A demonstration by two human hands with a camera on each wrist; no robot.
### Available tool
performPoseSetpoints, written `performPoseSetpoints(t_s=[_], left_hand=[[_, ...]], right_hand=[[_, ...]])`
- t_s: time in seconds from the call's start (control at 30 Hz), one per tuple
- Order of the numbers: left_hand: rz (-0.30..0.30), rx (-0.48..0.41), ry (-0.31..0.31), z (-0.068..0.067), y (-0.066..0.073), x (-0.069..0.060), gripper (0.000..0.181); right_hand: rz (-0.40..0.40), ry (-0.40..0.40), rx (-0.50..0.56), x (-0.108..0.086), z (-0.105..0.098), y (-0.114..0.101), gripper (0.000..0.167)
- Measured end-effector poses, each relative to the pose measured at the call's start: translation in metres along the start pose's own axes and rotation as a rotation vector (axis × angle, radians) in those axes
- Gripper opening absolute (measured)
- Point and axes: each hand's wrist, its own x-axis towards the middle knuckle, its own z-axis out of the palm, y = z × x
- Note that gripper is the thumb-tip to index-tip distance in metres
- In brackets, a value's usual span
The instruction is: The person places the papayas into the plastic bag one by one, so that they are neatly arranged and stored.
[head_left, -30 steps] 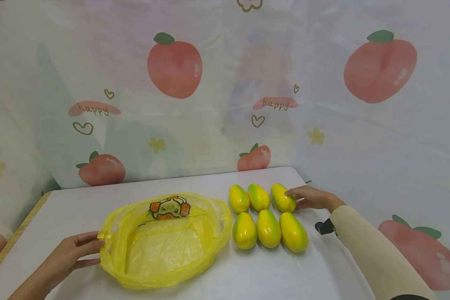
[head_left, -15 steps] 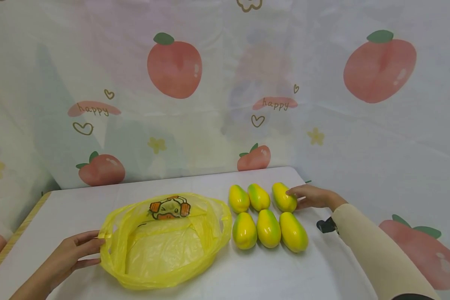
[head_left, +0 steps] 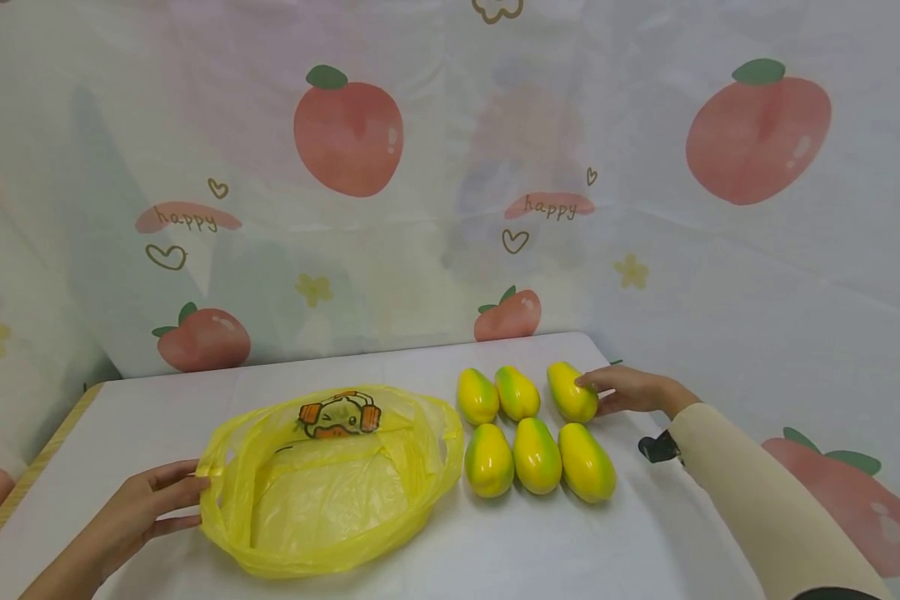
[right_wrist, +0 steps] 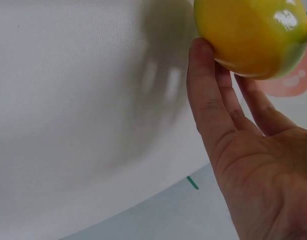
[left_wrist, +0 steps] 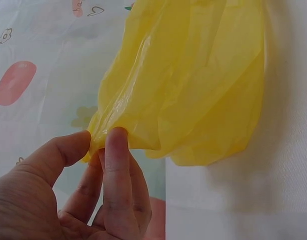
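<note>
A yellow plastic bag (head_left: 330, 500) with a duck print lies open-mouthed on the table's left half. My left hand (head_left: 138, 512) pinches its left edge; in the left wrist view thumb and fingers meet on the yellow film (left_wrist: 193, 75). At the back right, my right hand (head_left: 633, 390) holds a yellow-green fruit (head_left: 572, 392) by its right side; the right wrist view shows the fingertips against the glossy fruit (right_wrist: 251, 35). Two similar fruits (head_left: 477, 397) (head_left: 517, 393) lie left of it, and three more (head_left: 489, 461) (head_left: 537, 457) (head_left: 587, 463) form a front row.
The white table (head_left: 495, 550) has a wooden edge (head_left: 41, 458) at the left. Behind and beside it hangs a pale curtain (head_left: 420, 275) printed with peaches. A dark object (head_left: 658, 447) is at the right wrist.
The back-right fruit has shifted slightly right and away from its neighbour, together with my right hand. My left hand and the bag have stayed in place.
</note>
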Motion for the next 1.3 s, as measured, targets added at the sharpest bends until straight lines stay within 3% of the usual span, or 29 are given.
performPoseSetpoints(t_s=[0.37,0.73,1.3], left_hand=[[-0.029,-0.038,0.011,0.001,-0.001,0.001,0.078],[-0.016,-0.043,0.0,0.001,-0.002,0.001,0.078],[-0.019,-0.027,0.004,-0.001,-0.001,0.001,0.078]], right_hand=[[-0.01,-0.02,-0.012,-0.006,0.001,-0.006,0.072],[-0.004,-0.018,-0.049,-0.011,0.0,-0.009,0.071],[-0.067,-0.075,-0.049,-0.03,0.005,-0.032,0.07]])
